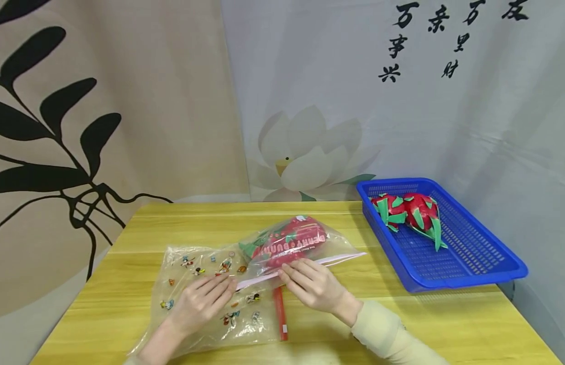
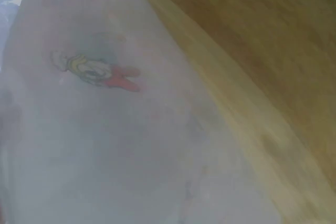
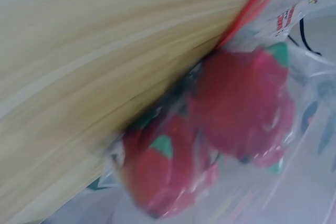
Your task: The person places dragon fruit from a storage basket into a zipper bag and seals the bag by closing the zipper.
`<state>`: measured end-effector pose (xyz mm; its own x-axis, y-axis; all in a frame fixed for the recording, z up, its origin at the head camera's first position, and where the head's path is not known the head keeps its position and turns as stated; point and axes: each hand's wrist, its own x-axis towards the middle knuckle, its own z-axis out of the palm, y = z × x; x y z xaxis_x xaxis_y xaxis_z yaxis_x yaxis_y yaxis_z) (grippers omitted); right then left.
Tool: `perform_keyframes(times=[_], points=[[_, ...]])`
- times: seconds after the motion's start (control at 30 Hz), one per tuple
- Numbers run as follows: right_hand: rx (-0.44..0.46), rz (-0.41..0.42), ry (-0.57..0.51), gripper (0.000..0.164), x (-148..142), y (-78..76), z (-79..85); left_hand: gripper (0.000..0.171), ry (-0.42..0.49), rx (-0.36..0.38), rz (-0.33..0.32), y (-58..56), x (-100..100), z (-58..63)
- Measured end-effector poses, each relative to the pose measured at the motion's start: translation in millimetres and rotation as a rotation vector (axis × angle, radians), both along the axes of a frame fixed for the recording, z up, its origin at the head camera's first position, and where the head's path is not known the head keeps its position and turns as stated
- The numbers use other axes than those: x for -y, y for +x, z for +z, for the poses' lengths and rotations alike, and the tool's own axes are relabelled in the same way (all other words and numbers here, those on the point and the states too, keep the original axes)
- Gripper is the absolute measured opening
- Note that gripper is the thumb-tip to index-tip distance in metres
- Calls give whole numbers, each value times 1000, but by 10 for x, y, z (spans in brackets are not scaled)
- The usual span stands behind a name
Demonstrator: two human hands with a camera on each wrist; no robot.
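Your left hand (image 1: 205, 299) has its fingers drawn together at the near-left end of the pale pink seal strip (image 1: 258, 280), and your right hand (image 1: 315, 289) bends its fingers over the middle. Both seem to pinch the strip; neither thumb shows, so you can't tell how tightly.

That strip edges the clear plastic bag (image 1: 344, 244) with upside-down white lettering, in front of you on the yellow wood-grain worktop (image 1: 113, 279), partly over another bag. The step looks like sealing. Anchor the left end, keep the strip taut, and press firmly along toward the right end, where the lips look slightly parted. Keep film out of the track and the bulky contents back from the mouth; a fold could leave a gap.

Inside sits a red, plump dragon-fruit shape (image 1: 293, 241) with green flaps; the blurred right wrist view suggests two red lobes behind film. The larger clear bag printed with cartoon figures (image 1: 259, 332) lies flat beneath, its red strip (image 1: 280, 314) on the right. Off to your right, the blue plastic mesh basket (image 1: 465, 283) holds two red-and-green dragon-fruit shapes (image 1: 421, 210).
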<state>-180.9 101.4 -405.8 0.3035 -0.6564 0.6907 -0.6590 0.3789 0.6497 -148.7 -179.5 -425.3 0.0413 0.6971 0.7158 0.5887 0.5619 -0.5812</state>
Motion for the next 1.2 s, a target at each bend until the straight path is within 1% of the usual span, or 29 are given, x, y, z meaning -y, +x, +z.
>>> perform_keyframes(times=[0.23, 0.37, 0.6, 0.87, 1.07, 1.13, 1.2], points=[[12, 26, -31, 24, -224, -27, 49, 35, 10, -5, -25, -18, 18, -30], [16, 3, -57, 26, -367, -13, 104, 35, 11, 9, -28, -19, 30, -43], [19, -24, -91, 27, -616, 11, 181, 34, 8, 6, -42, -31, 33, -52], [80, -68, -92, 29, -921, 17, 211, 35, 1, 11, -44, -33, 28, -40], [120, -93, -107, 29, -1128, 7, 164, 35, -4, 17, -53, -44, 12, -35], [149, -116, -99, 29, -1198, 6, 141, 35, -4, 12, -63, -54, 2, -34], [200, -142, -76, 29, -1270, 1, 129, 34, -4, 11, -72, -63, -14, -32]])
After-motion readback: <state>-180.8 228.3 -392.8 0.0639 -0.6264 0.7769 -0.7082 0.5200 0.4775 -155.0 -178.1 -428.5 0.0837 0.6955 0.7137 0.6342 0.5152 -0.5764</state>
